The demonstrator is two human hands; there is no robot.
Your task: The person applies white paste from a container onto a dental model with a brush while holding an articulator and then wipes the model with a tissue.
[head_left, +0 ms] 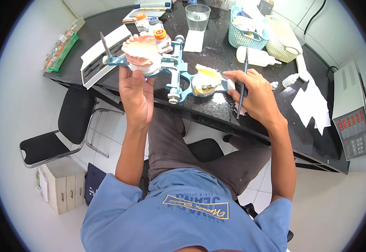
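Dental lab, likely: denture model (143, 49) on blue articulator (175, 69), black worktop (250, 113), small bottles (163, 40).

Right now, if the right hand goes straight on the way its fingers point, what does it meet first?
Probably the lower dental cast on the blue articulator. The right hand, holding a thin brush, points its fingers left toward the cast, very close; depth is hard to judge.

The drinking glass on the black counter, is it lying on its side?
No, the drinking glass stands upright on the black counter, behind the blue articulator held by the left hand.
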